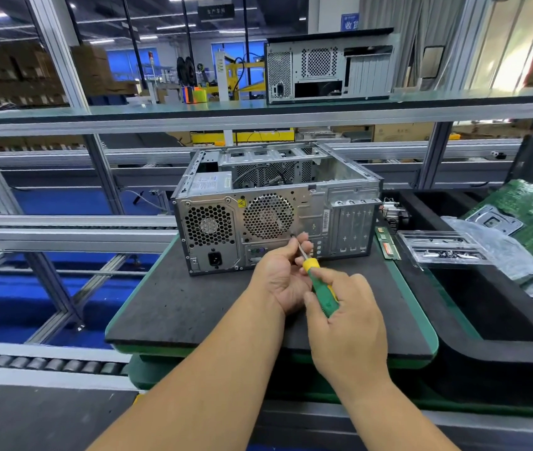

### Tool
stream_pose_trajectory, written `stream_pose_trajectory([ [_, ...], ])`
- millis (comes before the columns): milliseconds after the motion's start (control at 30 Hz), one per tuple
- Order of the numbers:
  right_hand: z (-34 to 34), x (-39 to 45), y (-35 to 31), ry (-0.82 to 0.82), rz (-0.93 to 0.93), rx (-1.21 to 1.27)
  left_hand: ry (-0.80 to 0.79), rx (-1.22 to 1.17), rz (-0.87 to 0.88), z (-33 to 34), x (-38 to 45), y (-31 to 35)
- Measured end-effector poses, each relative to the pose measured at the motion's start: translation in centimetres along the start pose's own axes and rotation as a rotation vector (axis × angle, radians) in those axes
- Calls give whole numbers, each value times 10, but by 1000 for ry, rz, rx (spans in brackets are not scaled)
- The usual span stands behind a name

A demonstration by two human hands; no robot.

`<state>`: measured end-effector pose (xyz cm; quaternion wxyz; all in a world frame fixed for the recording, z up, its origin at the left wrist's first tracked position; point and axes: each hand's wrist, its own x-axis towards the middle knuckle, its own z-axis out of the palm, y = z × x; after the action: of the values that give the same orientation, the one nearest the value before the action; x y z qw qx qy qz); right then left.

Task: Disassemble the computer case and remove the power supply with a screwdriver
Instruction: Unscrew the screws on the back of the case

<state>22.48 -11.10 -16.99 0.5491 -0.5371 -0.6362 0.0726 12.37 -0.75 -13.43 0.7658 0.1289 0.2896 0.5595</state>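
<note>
Grip the screwdriver (321, 289) handle firmly in your right hand (346, 323); left hand (283, 275) pinches the shaft, keeping it square to the case (278, 206) screw.

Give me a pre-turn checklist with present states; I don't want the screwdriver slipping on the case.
1. Right hand grips the screwdriver handle: ok.
2. Left hand steadies the shaft near the tip: ok.
3. Tip at the case rear panel, below the round fan grille: ok.
4. Tip seated in a screw head: cannot tell, fingers hide it.
5. Case flat on the black mat: ok.
6. Power supply in the case: ok.
</note>
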Motion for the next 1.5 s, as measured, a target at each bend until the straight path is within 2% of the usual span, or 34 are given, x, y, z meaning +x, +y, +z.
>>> stream_pose_trajectory([
  [133,-3,8,-2,0,131,115,-2,-50,-18,0,0,1],
  [233,-4,11,-2,51,161,161,0,-47,-12,2,-1,0],
  [467,1,-3,-1,51,-71,-74,-8,-26,8,0,-1,1],
  [667,-4,3,-4,-12,77,27,-24,-75,-6,1,0,1],
  [833,-2,4,-3,61,103,74,-37,-82,-17,0,0,2],
  [967,0,-2,1,93,11,86,-26,-68,-7,-1,2,2],
  [1167,-5,6,0,24,146,115,-24,-59,-7,-3,4,2],
  [1500,1,-3,6,57,-4,152,-13,-72,1,-2,3,3],
])
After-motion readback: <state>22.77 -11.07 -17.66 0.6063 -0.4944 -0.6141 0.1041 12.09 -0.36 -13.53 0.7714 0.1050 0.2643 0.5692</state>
